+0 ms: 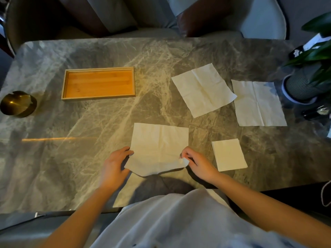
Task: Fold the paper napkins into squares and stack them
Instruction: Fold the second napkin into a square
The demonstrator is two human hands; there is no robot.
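**Near edge of a napkin lifted at both corners**

The near napkin (159, 145) lies unfolded on the grey marble worktop (71, 149), directly in front of the person. It is a pale cream sheet with soft crease lines crossing its middle. Its far half rests flat, while its near edge is raised off the stone and sags in the centre.

The right hand (195, 163) pinches the near right corner between thumb and fingertips, and that corner curls upward. The left hand (114, 163) is at the near left corner with its fingers curled round the edge. It seems to hold the paper, though the sheet hides part of the grip.

Just to the right lies a folded napkin (229, 154), a small, neat square lying flat and apart from the right hand. Farther back on the right are two more unfolded napkins, one turned at an angle (203, 89) and one lying straighter (258, 102) beside a potted plant (304, 83). Their nearest corners almost meet.

A shallow wooden tray (98, 83) sits at the far left, and a brass ashtray (18, 103) stands near the left edge.
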